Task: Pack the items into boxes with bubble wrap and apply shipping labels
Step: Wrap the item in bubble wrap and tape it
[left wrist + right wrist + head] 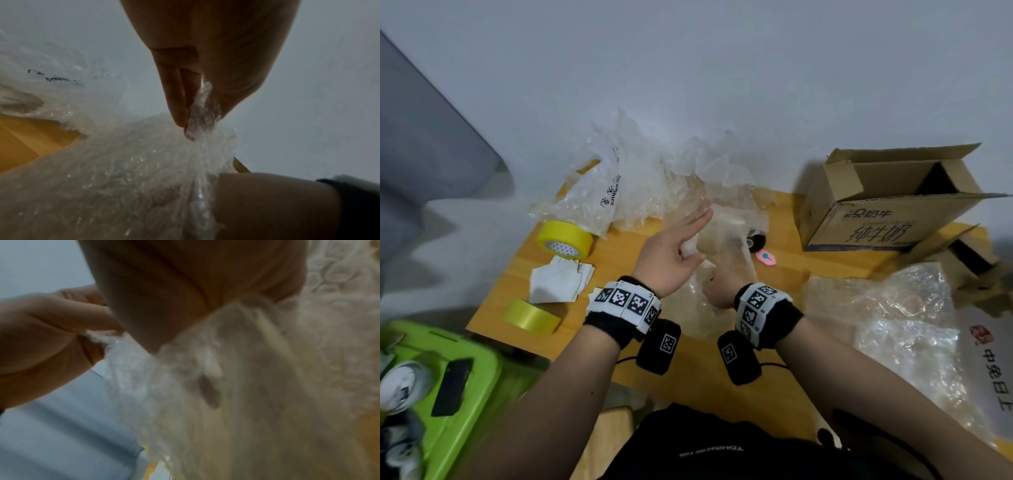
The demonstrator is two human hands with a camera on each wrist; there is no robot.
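Observation:
A sheet of bubble wrap (pixel 722 240) hangs over the middle of the wooden table (pixel 784 263), held up between my hands. My left hand (pixel 690 245) pinches a bunched edge of it between thumb and fingers, the other fingers stretched out; the left wrist view shows this pinch (pixel 197 123) up close. My right hand (pixel 717 286) sits just below, fingers wrapped in the sheet and mostly hidden; in the right wrist view the wrap (pixel 236 369) comes out from under its palm. An open cardboard box (pixel 887 212) stands at the back right.
Two yellow tape rolls (pixel 565 238) (pixel 530 317) and loose white paper slips (pixel 560 281) lie on the left. More bubble wrap (pixel 633 171) is heaped at the back and on the right (pixel 893 318). A small black item (pixel 756 240) and pink tag (pixel 766 257) lie behind the sheet. A green bin (pixel 482 359) stands on the floor at left.

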